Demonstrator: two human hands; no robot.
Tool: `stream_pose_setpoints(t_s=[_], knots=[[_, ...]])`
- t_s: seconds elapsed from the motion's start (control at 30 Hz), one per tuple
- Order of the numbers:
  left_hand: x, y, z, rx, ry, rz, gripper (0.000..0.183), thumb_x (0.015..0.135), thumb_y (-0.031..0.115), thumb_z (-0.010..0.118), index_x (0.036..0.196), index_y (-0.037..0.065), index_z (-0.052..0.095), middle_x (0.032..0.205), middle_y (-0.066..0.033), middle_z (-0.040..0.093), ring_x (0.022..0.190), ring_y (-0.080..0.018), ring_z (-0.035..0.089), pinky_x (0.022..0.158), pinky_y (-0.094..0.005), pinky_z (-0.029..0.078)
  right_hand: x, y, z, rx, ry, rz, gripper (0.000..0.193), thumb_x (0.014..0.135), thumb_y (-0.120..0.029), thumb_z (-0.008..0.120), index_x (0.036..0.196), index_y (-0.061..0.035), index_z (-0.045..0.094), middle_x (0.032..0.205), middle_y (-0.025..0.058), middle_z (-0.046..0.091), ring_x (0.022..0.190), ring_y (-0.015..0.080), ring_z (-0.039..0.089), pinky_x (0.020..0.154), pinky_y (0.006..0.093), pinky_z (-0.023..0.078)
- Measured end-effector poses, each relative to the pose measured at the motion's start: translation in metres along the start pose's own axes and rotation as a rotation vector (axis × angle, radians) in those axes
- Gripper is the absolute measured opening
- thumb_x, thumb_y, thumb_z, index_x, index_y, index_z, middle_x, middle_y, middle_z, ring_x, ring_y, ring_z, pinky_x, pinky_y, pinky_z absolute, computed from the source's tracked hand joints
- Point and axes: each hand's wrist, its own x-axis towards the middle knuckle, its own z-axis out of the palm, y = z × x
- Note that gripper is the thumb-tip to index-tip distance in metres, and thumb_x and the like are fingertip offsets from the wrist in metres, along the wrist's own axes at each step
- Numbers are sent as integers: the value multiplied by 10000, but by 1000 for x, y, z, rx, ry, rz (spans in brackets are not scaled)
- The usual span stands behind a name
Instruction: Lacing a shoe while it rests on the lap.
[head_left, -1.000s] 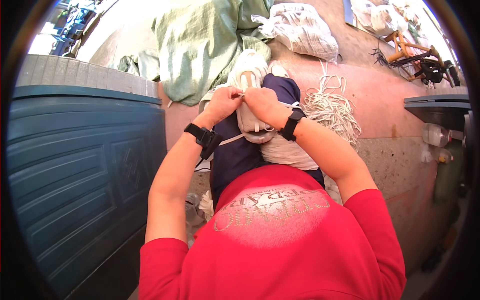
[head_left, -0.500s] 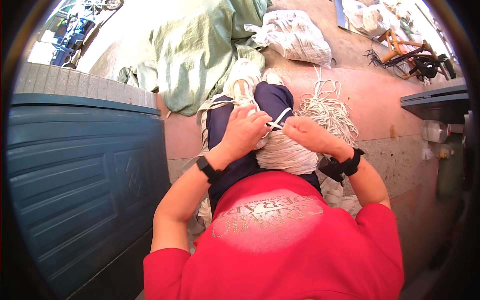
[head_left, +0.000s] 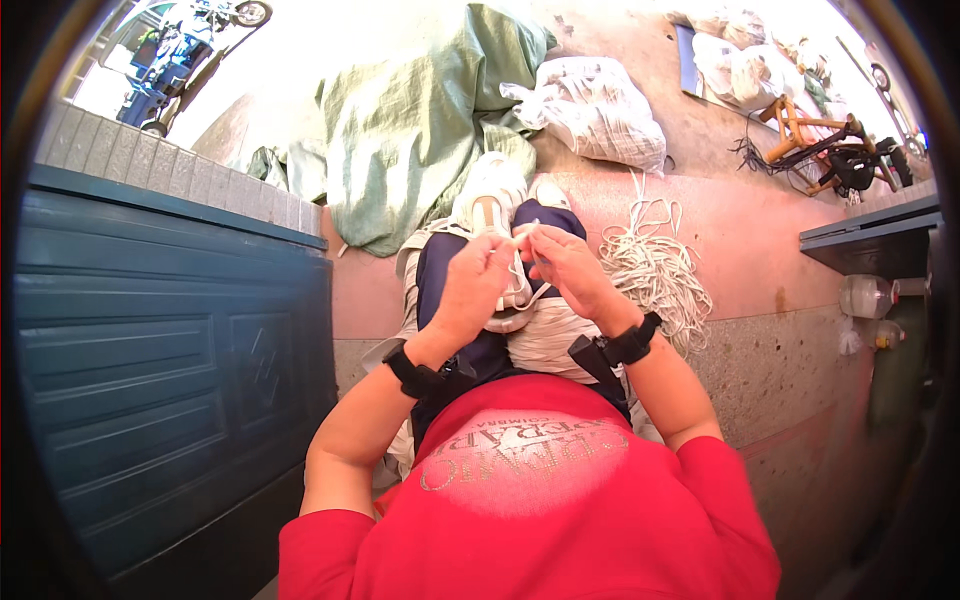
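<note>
A white-and-beige sneaker (head_left: 490, 212) lies over my dark-trousered legs, its sole end toward me. My left hand (head_left: 480, 278) is closed in a pinch above it, fingertips at a white shoelace. Close by on the right, my right hand (head_left: 568, 262) pinches the same lace, the two hands' fingertips nearly touching. Fingers partly hide the lace (head_left: 538, 296), which loops down below my right hand. Between my thighs rests a thick bundle of white laces (head_left: 548, 338). Both wrists wear black straps.
A loose heap of white laces (head_left: 655, 265) lies on the floor to the right. Ahead are a green tarp (head_left: 400, 130) and a stuffed white sack (head_left: 598, 110). A blue panelled door (head_left: 170, 350) stands left. Wooden stool legs (head_left: 800, 130) and plastic bottles (head_left: 868, 297) are right.
My right hand has come left and slightly up to meet my left hand. The stretch of lace between them has shortened. The view has shifted slightly.
</note>
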Motion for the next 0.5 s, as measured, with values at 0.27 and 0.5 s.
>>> stream_pose_setpoints(t_s=[0.27,0.5], knots=[[-11,-7,-12,-209,117,-134,169,900,216,514,872,50,533,549,64,404,430,-3,308,381,-160,227,0,-4,35,-25,-134,17,313,914,-280,476,1119,-57,557,899,-22,576,774,44,502,683,230,420],[-12,-11,-16,-183,10,-141,187,886,214,540,886,28,557,594,47,453,484,-25,375,443,-166,313,0,0,31,-5,-143,-65,282,887,-288,531,980,-40,627,848,-13,610,711,38,499,655,205,408]])
